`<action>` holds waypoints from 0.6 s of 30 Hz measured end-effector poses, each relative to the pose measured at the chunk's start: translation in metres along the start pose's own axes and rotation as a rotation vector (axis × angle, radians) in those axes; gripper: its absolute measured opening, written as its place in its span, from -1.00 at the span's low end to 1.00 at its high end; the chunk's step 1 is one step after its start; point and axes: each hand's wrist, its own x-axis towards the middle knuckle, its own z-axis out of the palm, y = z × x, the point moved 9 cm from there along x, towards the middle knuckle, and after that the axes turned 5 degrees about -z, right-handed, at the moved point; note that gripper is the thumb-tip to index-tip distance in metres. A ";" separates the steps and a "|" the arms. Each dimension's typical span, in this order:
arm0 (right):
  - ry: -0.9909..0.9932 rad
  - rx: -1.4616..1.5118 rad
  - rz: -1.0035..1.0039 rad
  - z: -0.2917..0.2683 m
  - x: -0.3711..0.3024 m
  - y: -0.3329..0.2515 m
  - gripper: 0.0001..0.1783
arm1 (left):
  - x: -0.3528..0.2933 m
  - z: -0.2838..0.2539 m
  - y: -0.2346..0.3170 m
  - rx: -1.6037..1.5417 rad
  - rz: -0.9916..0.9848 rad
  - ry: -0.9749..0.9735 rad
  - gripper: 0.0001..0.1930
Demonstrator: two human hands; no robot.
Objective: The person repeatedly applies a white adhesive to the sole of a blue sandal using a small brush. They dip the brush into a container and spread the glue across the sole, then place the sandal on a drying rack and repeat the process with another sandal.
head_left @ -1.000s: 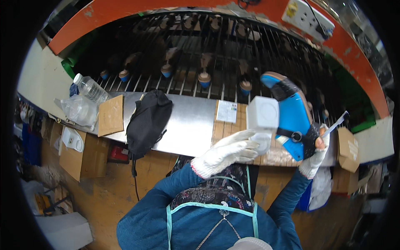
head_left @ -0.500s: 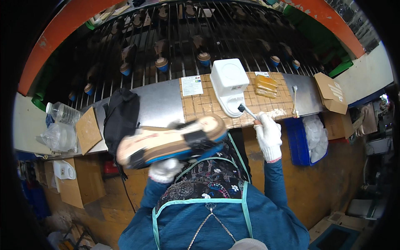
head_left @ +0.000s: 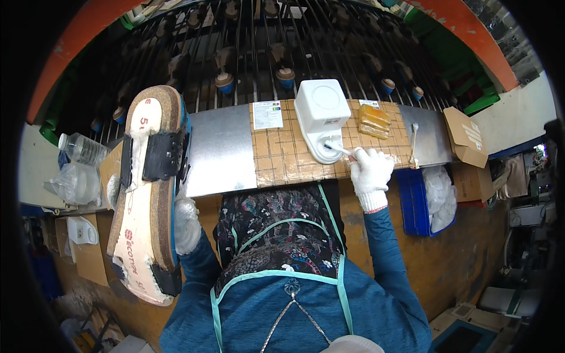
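one cork-soled sandal (head_left: 141,215), long axis running up the view, is being clamped by the nearer left hand (head_left: 187,226), well left of the right hand (head_left: 372,173), whose fingers are pinching a thin brush (head_left: 340,148), tip reaching leftward into a white dispenser (head_left: 322,106).

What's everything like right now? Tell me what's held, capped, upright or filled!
Shoe, held up, pale underside showing
Left grip, around the shoe
Thin brush, tip at the white container's opening
Right grip, closed on the brush
White container, upright
Bottle, capped
Blue bin, holding clear plastic
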 end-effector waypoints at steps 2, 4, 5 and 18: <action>-0.030 -0.009 -0.014 0.000 0.001 -0.001 -0.86 | -0.016 0.005 -0.005 -0.033 -0.011 0.008 -0.48; -0.057 0.032 -0.001 -0.001 0.001 0.001 -0.87 | -0.030 0.014 -0.014 -0.054 -0.055 -0.036 -0.55; -0.067 0.075 0.018 -0.001 0.000 0.004 -0.87 | -0.035 0.021 -0.019 -0.060 -0.094 -0.084 -0.55; -0.407 1.392 0.786 0.085 -0.065 0.040 -0.77 | 0.050 0.060 0.096 -1.582 -0.770 -0.330 -0.42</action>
